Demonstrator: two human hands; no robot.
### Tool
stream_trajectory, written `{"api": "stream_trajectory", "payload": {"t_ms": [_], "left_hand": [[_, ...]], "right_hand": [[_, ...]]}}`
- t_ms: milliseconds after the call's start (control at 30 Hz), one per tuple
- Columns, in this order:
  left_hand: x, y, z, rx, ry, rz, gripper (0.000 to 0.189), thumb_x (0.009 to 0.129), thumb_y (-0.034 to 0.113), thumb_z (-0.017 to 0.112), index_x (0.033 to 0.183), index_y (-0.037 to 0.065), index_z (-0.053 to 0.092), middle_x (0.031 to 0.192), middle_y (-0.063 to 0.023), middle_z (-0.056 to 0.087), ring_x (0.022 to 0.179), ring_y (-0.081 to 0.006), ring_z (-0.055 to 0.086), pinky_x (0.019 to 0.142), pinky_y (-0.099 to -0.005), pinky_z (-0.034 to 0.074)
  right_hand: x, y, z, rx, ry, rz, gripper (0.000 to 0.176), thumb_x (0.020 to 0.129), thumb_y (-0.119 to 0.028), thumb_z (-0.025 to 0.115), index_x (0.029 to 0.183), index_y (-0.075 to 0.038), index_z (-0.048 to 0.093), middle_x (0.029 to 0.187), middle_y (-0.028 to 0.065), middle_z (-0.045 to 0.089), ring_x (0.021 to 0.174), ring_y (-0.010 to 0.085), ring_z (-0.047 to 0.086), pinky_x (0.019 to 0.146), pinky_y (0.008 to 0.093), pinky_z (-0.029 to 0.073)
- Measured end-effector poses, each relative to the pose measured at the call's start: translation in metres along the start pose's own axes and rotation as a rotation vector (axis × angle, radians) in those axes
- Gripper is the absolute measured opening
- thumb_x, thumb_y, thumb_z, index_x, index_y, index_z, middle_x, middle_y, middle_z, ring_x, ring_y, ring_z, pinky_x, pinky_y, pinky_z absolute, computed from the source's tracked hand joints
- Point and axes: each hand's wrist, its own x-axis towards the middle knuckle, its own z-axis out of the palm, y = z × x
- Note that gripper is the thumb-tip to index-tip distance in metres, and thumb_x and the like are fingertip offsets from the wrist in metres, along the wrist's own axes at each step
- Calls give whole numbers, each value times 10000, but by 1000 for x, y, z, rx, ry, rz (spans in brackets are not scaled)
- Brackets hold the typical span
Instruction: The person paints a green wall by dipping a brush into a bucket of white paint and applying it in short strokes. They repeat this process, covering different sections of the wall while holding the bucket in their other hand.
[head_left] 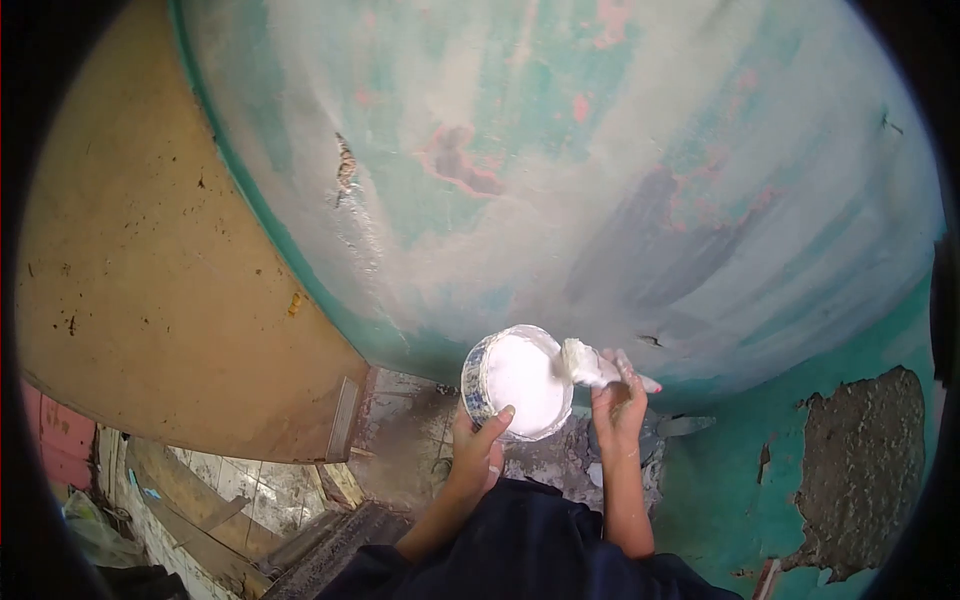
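Note:
My left hand (478, 447) grips a round tub (476, 385) by its side, thumb over the near rim. White paint (525, 382) fills much of the tub, and its rim is smeared white. In my right hand (620, 405) is a paintbrush (592, 366), its bristles thick with white and close to the tub's right rim. White smears also cover the fingers of that hand. Ahead of both hands rises a wall (480, 250) of worn green paint, with pale streaks and pink peeled patches.
A tan panel (180, 260) stands at the left. On the right wall, a large patch of bare rough plaster (865, 470) shows. Wooden boards (205, 510) lie on the dirty tiled floor (395, 405) at lower left, near a clear plastic bag (100, 530).

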Motion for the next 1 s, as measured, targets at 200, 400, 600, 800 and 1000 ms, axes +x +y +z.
{"api": "stream_trajectory", "payload": {"t_ms": [200, 400, 600, 800, 1000], "left_hand": [[13, 39, -35, -24, -8, 14, 578, 834, -40, 631, 1361, -28, 394, 1290, -144, 536, 1202, -211, 526, 1051, -361, 402], [21, 67, -61, 69, -105, 20, 615, 843, -24, 584, 1408, -21, 340, 1356, -164, 484, 1267, -251, 475, 1072, -405, 380], [18, 78, -68, 22, -123, -20, 602, 822, -68, 628, 1369, -20, 381, 1297, -137, 527, 1211, -203, 518, 1053, -352, 400], [12, 78, -77, 35, -156, -110, 624, 823, -64, 622, 1386, -17, 359, 1336, -141, 498, 1248, -217, 490, 1069, -367, 389], [5, 75, -71, 15, -197, -181, 666, 821, -51, 614, 1421, -8, 329, 1363, -154, 475, 1282, -248, 457, 1089, -400, 364]], "right_hand": [[-8, 63, 13, -4, -64, 2, 304, 877, -105, 540, 1162, 1, 545, 1194, 150, 559, 1168, 292, 532, 1088, 425, 382], [-16, 97, 7, 2, 3, 169, 275, 943, -196, 544, 1161, -27, 557, 1153, 96, 616, 1030, 212, 633, 849, 316, 560], [-29, 115, 24, 102, 109, 54, 259, 967, -214, 533, 1160, -43, 563, 1139, 74, 645, 935, 163, 669, 673, 239, 574], [-22, 121, -25, 157, 85, 51, 248, 962, -206, 537, 1148, -44, 563, 1134, 77, 648, 965, 163, 657, 686, 246, 567], [-18, 82, -5, 265, 230, -30, 221, 963, -243, 534, 1135, -111, 580, 1040, 27, 657, 781, 132, 641, 648, 245, 568]]}}
